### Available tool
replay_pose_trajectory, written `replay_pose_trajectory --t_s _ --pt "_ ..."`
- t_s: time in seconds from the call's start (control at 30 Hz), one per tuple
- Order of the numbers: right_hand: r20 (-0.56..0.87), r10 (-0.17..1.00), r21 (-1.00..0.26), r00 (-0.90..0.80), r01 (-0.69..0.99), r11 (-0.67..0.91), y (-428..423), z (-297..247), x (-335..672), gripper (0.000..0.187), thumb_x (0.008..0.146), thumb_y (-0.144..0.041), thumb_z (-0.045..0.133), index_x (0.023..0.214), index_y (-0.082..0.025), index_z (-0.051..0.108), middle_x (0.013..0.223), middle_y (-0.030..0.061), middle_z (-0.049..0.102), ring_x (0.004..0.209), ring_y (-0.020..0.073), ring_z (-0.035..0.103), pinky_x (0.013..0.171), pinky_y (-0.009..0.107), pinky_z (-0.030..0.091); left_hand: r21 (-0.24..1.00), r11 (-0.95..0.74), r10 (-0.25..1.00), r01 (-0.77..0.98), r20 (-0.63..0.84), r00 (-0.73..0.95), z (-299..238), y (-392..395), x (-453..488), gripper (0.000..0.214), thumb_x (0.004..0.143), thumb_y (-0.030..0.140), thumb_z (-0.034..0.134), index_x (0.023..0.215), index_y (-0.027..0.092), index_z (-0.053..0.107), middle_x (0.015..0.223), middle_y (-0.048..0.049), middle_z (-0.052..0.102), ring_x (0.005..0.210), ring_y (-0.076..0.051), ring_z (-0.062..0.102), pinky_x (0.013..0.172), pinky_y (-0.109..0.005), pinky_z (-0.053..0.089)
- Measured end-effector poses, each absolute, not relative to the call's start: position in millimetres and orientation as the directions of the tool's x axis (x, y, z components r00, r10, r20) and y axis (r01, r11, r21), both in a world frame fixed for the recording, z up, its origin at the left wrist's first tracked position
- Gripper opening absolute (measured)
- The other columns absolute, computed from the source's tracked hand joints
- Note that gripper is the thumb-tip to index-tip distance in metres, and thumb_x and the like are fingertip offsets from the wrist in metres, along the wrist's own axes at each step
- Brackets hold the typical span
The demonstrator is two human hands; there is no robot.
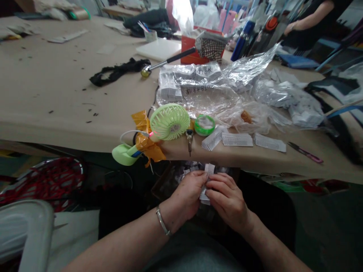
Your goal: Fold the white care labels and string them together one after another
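Note:
Between my two hands, in front of the table edge, is a small stack of white printed labels (204,197). My left hand (188,192) pinches the stack from the left, a bracelet on its wrist. From the right, the fingers of my right hand (227,196) are closed on the same stack. Its upper end sticks out above my fingers; the middle is hidden by them. Below the table edge, loose white paper pieces (188,167) lie in a box. On the table beyond are label stacks (237,139), with another label stack (270,142) to their right.
A green fan (170,121) is taped at the table edge, beside a screwdriver-like pointed tool (190,141) and a green round container (204,125). Thread snips (305,152) lie right. Clear plastic bags (210,98) cover the middle. A person (312,22) stands at the far right.

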State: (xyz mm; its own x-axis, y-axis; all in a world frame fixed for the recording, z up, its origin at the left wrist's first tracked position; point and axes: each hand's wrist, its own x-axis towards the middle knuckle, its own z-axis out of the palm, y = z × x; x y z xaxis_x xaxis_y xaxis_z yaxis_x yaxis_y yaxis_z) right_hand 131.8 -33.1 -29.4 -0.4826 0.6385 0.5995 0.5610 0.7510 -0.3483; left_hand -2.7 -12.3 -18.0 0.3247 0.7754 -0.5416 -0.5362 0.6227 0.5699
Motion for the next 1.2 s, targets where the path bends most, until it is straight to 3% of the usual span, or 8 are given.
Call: replay_pose_trajectory --t_s 0.37,0.53,0.67,0.77,0.87,0.93,1.0,1.2 --pt "0.542 0.661 -0.329 -0.519 0.593 0.735 -34.8 -27.0 130.7 0.015 0.084 -0.009 0.054 0.086 -0.020 0.065 0.092 0.0038 0.071 0.101 0.0196 0.062 0.096 0.042 0.044 0.540 0.602 0.775 -0.589 -0.572 0.268 -17.0 -12.2 -2.4 0.015 0.066 0.022 0.071 0.066 0.012 0.060 0.064 -0.0013 0.059 0.055 -0.009 0.052 0.051 -0.021 0.036" --pt "0.536 0.660 -0.331 -0.526 0.588 0.738 -34.8 -27.0 131.7 0.016 0.084 -0.009 0.054 0.087 -0.020 0.065 0.091 0.0037 0.071 0.100 0.0199 0.063 0.095 0.042 0.045 0.519 0.622 0.766 -0.586 -0.557 0.320 -16.9 -12.7 -2.7 0.015 0.066 0.021 0.072 0.066 0.010 0.061 0.063 -0.0013 0.058 0.054 -0.008 0.052 0.050 -0.019 0.036" --pt "0.524 0.697 -0.456 -0.489 0.530 0.715 -37.2 -26.9 136.0 0.023 0.082 -0.018 0.061 0.104 -0.020 0.061 0.100 0.0066 0.069 0.104 0.0225 0.061 0.095 0.043 0.046 0.540 0.639 0.761 -0.548 -0.548 0.348 -17.6 -12.7 -5.4 0.010 0.070 0.017 0.068 0.067 0.009 0.062 0.063 -0.0030 0.060 0.054 -0.009 0.055 0.051 -0.019 0.039" --pt "0.448 0.859 -0.719 -0.248 0.472 0.511 -34.6 -28.5 141.4 0.024 0.081 -0.025 0.062 0.105 -0.021 0.059 0.102 0.0075 0.065 0.101 0.0225 0.060 0.089 0.040 0.049 0.546 0.691 0.721 -0.474 -0.566 0.399 -14.1 -13.6 -8.7 0.012 0.079 0.021 0.062 0.079 0.010 0.064 0.065 -0.0047 0.063 0.051 -0.011 0.057 0.050 -0.022 0.044" --pt "0.137 0.989 -0.946 -0.045 0.290 0.145 -25.6 -30.4 144.4 0.017 0.081 -0.029 0.062 0.096 -0.022 0.058 0.088 0.0023 0.063 0.082 0.0163 0.061 0.074 0.029 0.051 0.552 0.748 0.663 -0.369 -0.585 0.468 -10.0 -16.4 -11.0 0.018 0.085 0.026 0.055 0.087 0.010 0.063 0.067 -0.0058 0.064 0.049 -0.012 0.059 0.050 -0.024 0.048" --pt "-0.078 0.994 -0.988 -0.082 0.141 -0.066 -19.4 -31.1 143.9 0.016 0.079 -0.033 0.064 0.089 -0.020 0.060 0.078 -0.0006 0.061 0.070 0.0125 0.058 0.065 0.024 0.048 0.563 0.756 0.648 -0.332 -0.578 0.496 -8.4 -19.0 -11.8 0.020 0.086 0.028 0.054 0.084 0.010 0.063 0.068 -0.0058 0.064 0.050 -0.011 0.060 0.050 -0.022 0.048" --pt "-0.194 0.971 -0.981 -0.138 0.039 -0.190 -15.8 -31.5 141.8 0.017 0.079 -0.035 0.064 0.080 -0.018 0.061 0.070 -0.0022 0.058 0.062 0.0098 0.053 0.060 0.021 0.045 0.566 0.762 0.636 -0.315 -0.565 0.525 -7.8 -21.4 -12.7 0.022 0.087 0.029 0.054 0.082 0.010 0.062 0.069 -0.0057 0.064 0.050 -0.010 0.060 0.049 -0.021 0.048" --pt "-0.252 0.957 -0.967 -0.141 -0.012 -0.256 -20.1 -31.6 134.4 0.016 0.077 -0.033 0.066 0.073 -0.018 0.062 0.065 -0.0034 0.057 0.058 0.0084 0.050 0.057 0.021 0.041 0.546 0.790 0.588 -0.280 -0.546 0.596 -8.0 -23.3 -17.6 0.019 0.084 0.031 0.058 0.081 0.012 0.061 0.067 -0.0040 0.063 0.049 -0.010 0.059 0.049 -0.022 0.047"
